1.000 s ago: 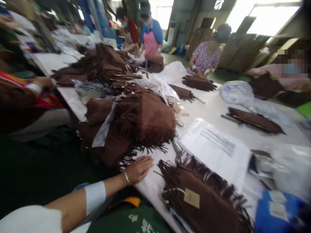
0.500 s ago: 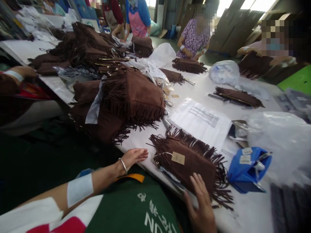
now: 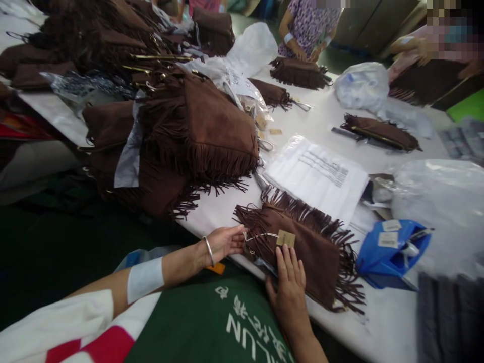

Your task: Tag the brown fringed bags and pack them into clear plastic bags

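A brown fringed bag (image 3: 313, 247) lies flat on the table in front of me, a small tan tag (image 3: 286, 238) on a white string resting on it. My right hand (image 3: 290, 287) lies on the bag's near side with fingers stretched out, the fingertips at the tag's lower edge. At the bag's left end is my left hand (image 3: 227, 243), fingers extended and slightly bent beside the fringe and the string; whether they touch the string I cannot tell. Some grey-white plastic shows under the bag's near edge.
Stacked brown fringed bags (image 3: 221, 126) rise at the left. Behind my bag lies a pile of printed plastic bags (image 3: 315, 174). To its right stand a blue box (image 3: 393, 252) and clear plastic (image 3: 438, 217). Across the table, a person's hands (image 3: 300, 53) rest at another bag.
My right hand has moved left and up along the bag to the tag. My left hand has come right to the bag's end. The view has tipped downward.
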{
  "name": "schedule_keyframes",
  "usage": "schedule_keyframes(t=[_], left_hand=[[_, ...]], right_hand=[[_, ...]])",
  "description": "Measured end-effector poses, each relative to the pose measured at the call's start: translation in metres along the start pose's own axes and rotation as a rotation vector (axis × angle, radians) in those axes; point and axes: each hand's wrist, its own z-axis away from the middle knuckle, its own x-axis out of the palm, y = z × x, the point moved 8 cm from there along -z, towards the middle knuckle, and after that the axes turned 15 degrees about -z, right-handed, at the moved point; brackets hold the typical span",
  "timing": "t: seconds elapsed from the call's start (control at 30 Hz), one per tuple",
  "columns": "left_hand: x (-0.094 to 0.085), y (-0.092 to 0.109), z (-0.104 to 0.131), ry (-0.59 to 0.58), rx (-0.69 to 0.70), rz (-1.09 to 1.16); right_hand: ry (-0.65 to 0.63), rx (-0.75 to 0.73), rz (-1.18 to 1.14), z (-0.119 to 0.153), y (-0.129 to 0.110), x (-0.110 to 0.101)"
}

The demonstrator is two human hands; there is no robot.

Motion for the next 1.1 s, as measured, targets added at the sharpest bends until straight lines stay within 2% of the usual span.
schedule_keyframes(t=[0.3,0.4,0.5,0.6,0.67,0.77,0.87,0.93,1.1], left_hand=[[0.001,-0.002,0.001,-0.043,0.057,-0.014],[-0.003,-0.001,0.008,-0.06,0.077,-0.06],[-0.002,0.001,0.017,-0.103,0.121,-0.162],[-0.001,-0.002,0.024,-0.105,0.115,-0.223],[0.003,-0.006,0.026,-0.127,0.098,-0.249],[0.007,-0.01,0.025,-0.144,0.085,-0.279],[0.004,-0.013,0.021,-0.107,0.078,-0.273],[0.005,-0.015,0.018,-0.108,0.074,-0.257],[0.013,-0.008,0.016,-0.096,0.061,-0.197]], right_hand=[[-0.073,0.026,0.051,-0.016,-0.005,0.007],[-0.049,0.03,-0.008,-0.012,-0.008,0.003],[0.06,0.006,-0.147,-0.015,-0.011,-0.01],[0.146,0.053,-0.192,-0.031,0.002,-0.023],[0.108,0.086,-0.146,-0.045,0.015,-0.023],[0.049,0.051,-0.133,-0.057,0.029,-0.021],[0.074,0.0,-0.108,-0.049,0.03,-0.025],[0.068,-0.006,-0.054,-0.037,0.022,-0.024],[-0.072,-0.042,0.021,-0.017,-0.007,-0.004]])
